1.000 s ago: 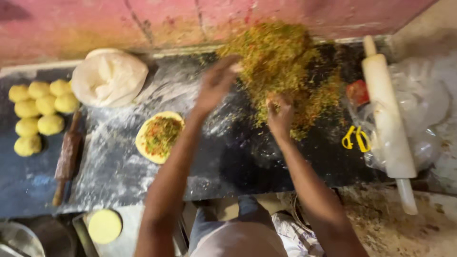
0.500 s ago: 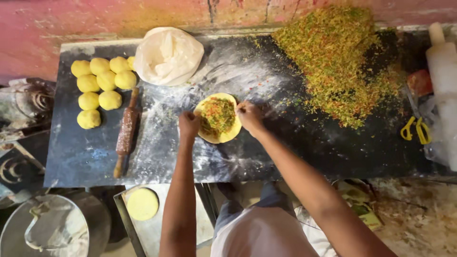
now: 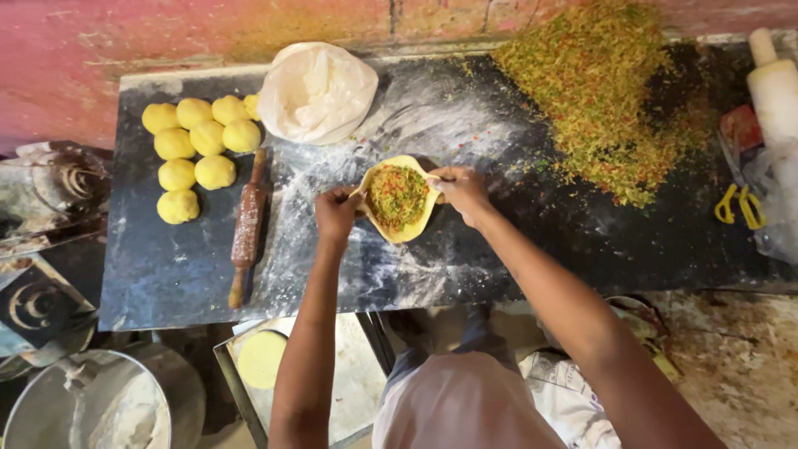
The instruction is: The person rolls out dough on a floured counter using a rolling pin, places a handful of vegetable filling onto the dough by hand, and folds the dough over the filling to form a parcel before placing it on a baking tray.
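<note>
While both hands work at the middle of the dark, flour-dusted stone desk (image 3: 166, 266), they lift the edges of a round yellow dough disc (image 3: 399, 201) heaped with chopped green, orange and red vegetable filling (image 3: 397, 194). The left hand (image 3: 337, 214) is curled shut, pinching the disc's left rim between thumb and fingers. The right hand (image 3: 462, 189) is likewise closed on the right rim, its fingertips folded over the edge just beside the filling. The disc is cupped upward between the two hands, its rim raised and its underside near the floured surface; whether it touches the desk cannot be told.

To the left of the left hand lies a brown wooden rolling pin (image 3: 248, 224), dusted with flour and set roughly upright in the view. Beyond it, at the desk's far left corner, sits a cluster of smooth yellow dough balls (image 3: 195, 150). Just behind the disc, against the reddish wall (image 3: 125, 33), rests a crumpled white plastic bag of flour (image 3: 317, 90). A big loose mound of the same chopped vegetable mix (image 3: 611, 91) spreads over the right back part of the desk, well apart from the hands. At the far right edge a large white rolling pin (image 3: 775, 87) shows, and near it a small yellow plastic tool (image 3: 740, 206). Below the desk's near edge, a metal tray (image 3: 349, 374) carries one flat yellow dough round (image 3: 262, 359).
</note>
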